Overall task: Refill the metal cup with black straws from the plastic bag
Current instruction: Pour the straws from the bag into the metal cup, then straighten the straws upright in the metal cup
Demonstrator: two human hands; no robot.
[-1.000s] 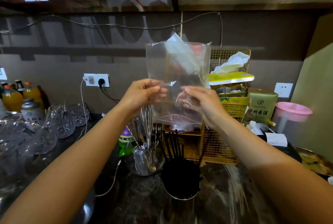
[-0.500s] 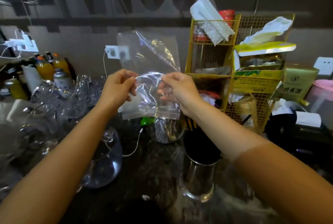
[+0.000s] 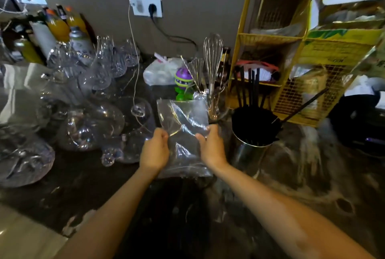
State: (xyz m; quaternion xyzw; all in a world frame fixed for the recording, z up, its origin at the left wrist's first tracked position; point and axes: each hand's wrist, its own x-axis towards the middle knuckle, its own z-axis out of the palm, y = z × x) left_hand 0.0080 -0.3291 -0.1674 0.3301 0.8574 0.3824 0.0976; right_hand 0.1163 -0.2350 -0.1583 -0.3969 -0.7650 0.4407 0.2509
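Observation:
A clear plastic bag [image 3: 185, 117] with nothing visible inside is stretched between both hands above the dark counter. My left hand [image 3: 154, 150] pinches its left edge and my right hand [image 3: 211, 147] pinches its right edge. Just right of my right hand stands the metal cup [image 3: 249, 152], packed with black straws [image 3: 251, 89] that stick up out of its rim. One straw leans far out to the right.
Many clear glasses [image 3: 91, 121] crowd the counter at left, with bottles [image 3: 56, 27] behind them. A glass holding a whisk [image 3: 213, 58] stands behind the bag. A yellow wire rack [image 3: 291, 50] rises at the right, and a cable [image 3: 133, 50] hangs from the wall socket.
Both hands have lowered the bag from chest height to just above the counter, left of the cup. The view has tilted downward.

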